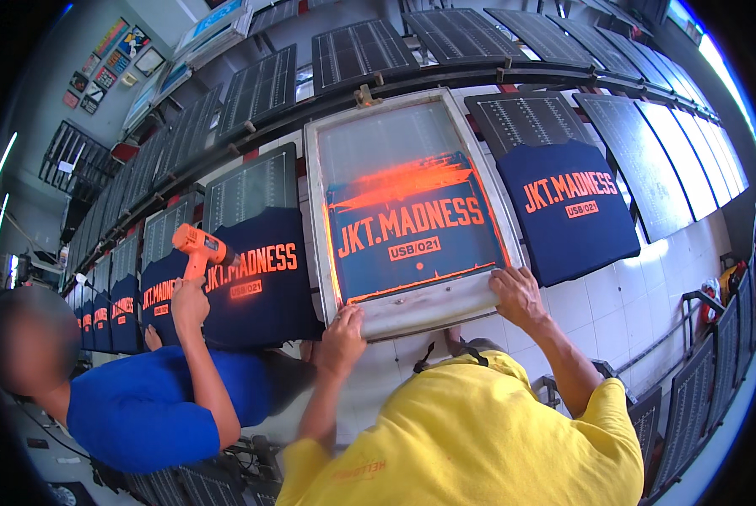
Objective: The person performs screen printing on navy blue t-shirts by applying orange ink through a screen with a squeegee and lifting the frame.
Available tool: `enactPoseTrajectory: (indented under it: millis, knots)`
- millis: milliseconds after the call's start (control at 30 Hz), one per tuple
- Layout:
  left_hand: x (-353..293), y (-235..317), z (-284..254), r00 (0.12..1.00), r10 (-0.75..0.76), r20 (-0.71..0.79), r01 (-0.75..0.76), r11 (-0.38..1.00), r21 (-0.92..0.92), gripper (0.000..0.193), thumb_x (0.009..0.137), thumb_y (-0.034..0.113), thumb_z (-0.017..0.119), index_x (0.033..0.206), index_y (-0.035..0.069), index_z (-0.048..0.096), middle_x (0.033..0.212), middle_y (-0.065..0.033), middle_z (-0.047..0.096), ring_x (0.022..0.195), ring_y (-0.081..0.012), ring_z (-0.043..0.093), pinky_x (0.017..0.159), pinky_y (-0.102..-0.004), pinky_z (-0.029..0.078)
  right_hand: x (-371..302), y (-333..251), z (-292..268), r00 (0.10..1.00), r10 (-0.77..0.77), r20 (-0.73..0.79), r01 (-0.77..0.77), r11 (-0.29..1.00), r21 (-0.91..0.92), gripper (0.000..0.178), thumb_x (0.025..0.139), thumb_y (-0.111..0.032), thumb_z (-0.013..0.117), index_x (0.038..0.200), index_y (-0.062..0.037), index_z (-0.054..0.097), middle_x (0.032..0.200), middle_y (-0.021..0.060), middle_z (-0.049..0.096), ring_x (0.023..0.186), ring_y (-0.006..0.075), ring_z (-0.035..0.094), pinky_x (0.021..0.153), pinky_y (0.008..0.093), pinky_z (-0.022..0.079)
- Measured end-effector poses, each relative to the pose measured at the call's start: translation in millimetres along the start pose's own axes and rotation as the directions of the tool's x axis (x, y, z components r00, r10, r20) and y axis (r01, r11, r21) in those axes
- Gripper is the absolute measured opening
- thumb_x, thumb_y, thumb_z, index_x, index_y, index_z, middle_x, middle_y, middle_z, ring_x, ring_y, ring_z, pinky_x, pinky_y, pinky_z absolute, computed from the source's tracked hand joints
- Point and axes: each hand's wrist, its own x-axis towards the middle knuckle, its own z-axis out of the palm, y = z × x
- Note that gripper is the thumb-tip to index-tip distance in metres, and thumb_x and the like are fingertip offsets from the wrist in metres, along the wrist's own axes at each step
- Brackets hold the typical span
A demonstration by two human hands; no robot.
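My left hand is closed on the near left corner of a silk-screen frame, and my right hand grips its near right corner. The frame lies over a printing board, with dark blue fabric showing through its mesh. Bright orange ink is smeared across the middle of the mesh, above block lettering, and runs down both inner sides. To the right lies a navy T-shirt with orange lettering, stretched on its board. Another printed navy T-shirt sits just left of the frame.
At my left, a co-worker in a blue shirt points an orange heat gun at the neighbouring shirt. Rows of dark perforated boards run along rails behind and to both sides. More boards stand at the lower right, above white floor tiles.
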Motion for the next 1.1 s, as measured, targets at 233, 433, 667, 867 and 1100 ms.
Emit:
enactPoseTrajectory:
  millis: [233, 433, 667, 867, 1100]
  knots:
    - [-21, 14, 11, 0.995, -0.031, 0.095, 0.032, 0.999, -0.005, 0.047, 0.074, -0.004, 0.054, 0.12, 0.0, 0.055, 0.133, -0.0124, 0.051, 0.129, -0.0325, 0.048, 0.105, -0.0391, 0.044, -30, -12, 5, 0.985, 0.063, 0.158, -0.07, 0.997, 0.042, 0.07, 0.063, -0.032, 0.086, 0.118, -0.0015, 0.055, 0.128, 0.0165, 0.053, 0.121, 0.0348, 0.05, 0.098, 0.0465, 0.042]
    - [-17, 29, -14, 0.988, -0.026, 0.154, 0.034, 0.998, -0.051, 0.054, 0.077, 0.007, 0.064, 0.129, -0.002, 0.051, 0.14, -0.0166, 0.045, 0.133, -0.036, 0.043, 0.109, -0.0424, 0.039, -26, -13, -8, 0.976, 0.112, 0.187, -0.142, 0.978, 0.156, 0.065, 0.07, -0.034, 0.082, 0.12, 0.0001, 0.057, 0.132, 0.0172, 0.053, 0.124, 0.0351, 0.048, 0.101, 0.047, 0.04]
    - [-17, -38, 15, 0.903, -0.366, -0.224, 0.327, 0.925, -0.195, 0.041, 0.091, 0.016, 0.06, 0.126, -0.004, 0.056, 0.128, -0.0235, 0.056, 0.121, -0.0398, 0.053, 0.102, -0.0441, 0.043, -20, 43, 23, 0.808, 0.56, -0.181, -0.502, 0.816, 0.285, 0.03, 0.088, -0.01, 0.061, 0.115, 0.0028, 0.061, 0.115, 0.0205, 0.062, 0.107, 0.036, 0.06, 0.093, 0.0408, 0.048]
    - [-13, -73, 39, 0.831, -0.537, -0.147, 0.488, 0.83, -0.272, 0.026, 0.095, 0.016, 0.056, 0.098, -0.006, 0.068, 0.093, -0.0239, 0.067, 0.086, -0.0415, 0.065, 0.076, -0.0435, 0.051, -25, 75, 65, 0.567, 0.816, 0.11, -0.698, 0.406, 0.59, 0.024, 0.094, -0.009, 0.058, 0.11, 0.0053, 0.067, 0.066, 0.0028, 0.055, 0.064, 0.007, 0.048, 0.057, 0.0274, 0.041]
    - [-4, -83, 34, 0.69, -0.723, 0.035, 0.677, 0.627, -0.384, 0.025, 0.094, 0.018, 0.063, 0.098, -0.006, 0.069, 0.079, -0.0176, 0.069, 0.071, -0.0209, 0.064, 0.07, -0.0362, 0.05, -27, 77, 98, 0.502, 0.865, 0.025, -0.634, 0.347, 0.691, 0.018, 0.096, -0.01, 0.057, 0.099, 0.0045, 0.067, 0.068, 0.0011, 0.055, 0.063, 0.0073, 0.047, 0.057, 0.0277, 0.04]
